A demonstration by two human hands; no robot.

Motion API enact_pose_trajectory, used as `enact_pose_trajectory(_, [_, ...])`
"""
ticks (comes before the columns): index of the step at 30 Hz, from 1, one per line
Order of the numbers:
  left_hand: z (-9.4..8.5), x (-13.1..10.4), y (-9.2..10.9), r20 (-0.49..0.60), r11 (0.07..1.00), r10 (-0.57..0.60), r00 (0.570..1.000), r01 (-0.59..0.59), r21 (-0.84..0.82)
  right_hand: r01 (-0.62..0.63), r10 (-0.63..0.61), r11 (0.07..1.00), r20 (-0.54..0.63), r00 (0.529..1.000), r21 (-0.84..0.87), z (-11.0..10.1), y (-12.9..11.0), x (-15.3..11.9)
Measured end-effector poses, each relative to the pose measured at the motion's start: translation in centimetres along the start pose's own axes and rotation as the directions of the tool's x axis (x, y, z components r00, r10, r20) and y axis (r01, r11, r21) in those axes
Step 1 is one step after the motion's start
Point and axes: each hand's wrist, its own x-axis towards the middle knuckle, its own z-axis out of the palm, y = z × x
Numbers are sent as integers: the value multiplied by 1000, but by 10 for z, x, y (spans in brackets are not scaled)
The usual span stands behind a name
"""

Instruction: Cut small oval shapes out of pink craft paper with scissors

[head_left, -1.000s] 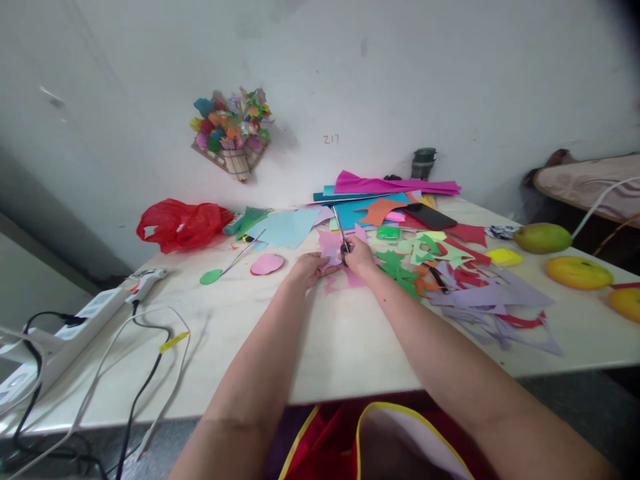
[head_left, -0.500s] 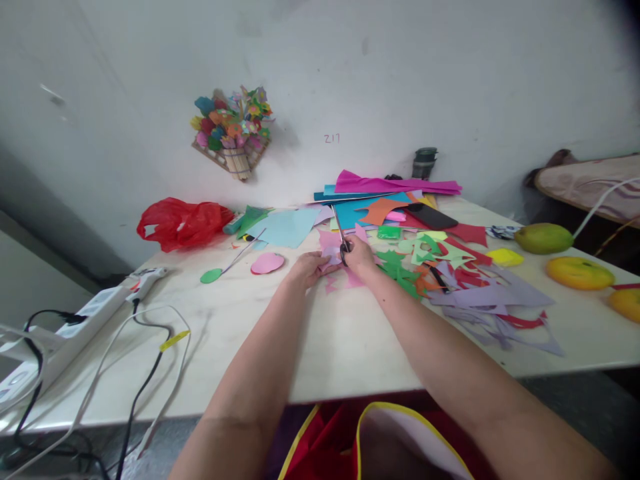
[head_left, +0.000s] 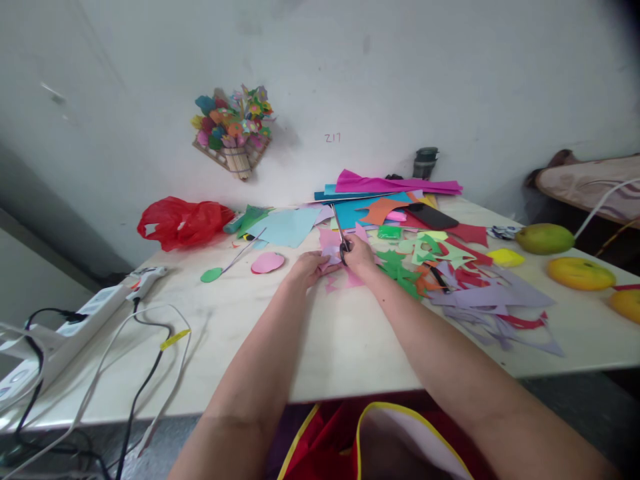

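Scissors (head_left: 337, 220) with dark handles are gripped in my right hand (head_left: 359, 257), their blades pointing away from me. Close beside it, my left hand (head_left: 309, 267) pinches a small light purple paper piece (head_left: 330, 253). Pink paper scraps (head_left: 356, 279) lie under and around both hands. To the left rests a round pink paper piece (head_left: 270, 262) with a red edge showing beneath it. Further left is a green paper circle (head_left: 211, 275) by a thin purple strip.
Paper scraps (head_left: 470, 298) spread on the right, with mangoes (head_left: 580, 273) beyond. A red plastic bag (head_left: 180, 223) sits back left. A power strip (head_left: 70, 337) with cables lies at the left edge. Coloured sheets (head_left: 395, 185) are stacked at the back.
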Motion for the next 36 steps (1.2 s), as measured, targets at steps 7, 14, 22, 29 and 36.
enact_pose_trajectory(7, [2,-2,1,-28,1000,3,1000,-2,12,-2,2,998,5,1000,-68,-4,-2,-2])
enact_pose_trajectory(14, [1,-1,-1,-48,1000,25,999,-25,-2,-22,19,986,-19,1000,-166,-8,-3,-4])
enact_pose_trajectory(22, [4,0,-2,-89,991,84,992,-93,-97,-56,50,998,-144,988,-39,-16,-15,-7])
enact_pose_trajectory(29, [7,2,0,-126,960,148,981,-173,-221,11,-24,993,-113,993,-116,-17,-35,-20])
enact_pose_trajectory(36, [19,-6,0,-270,930,145,952,-224,-290,20,-27,993,-59,998,-117,-7,-36,-26])
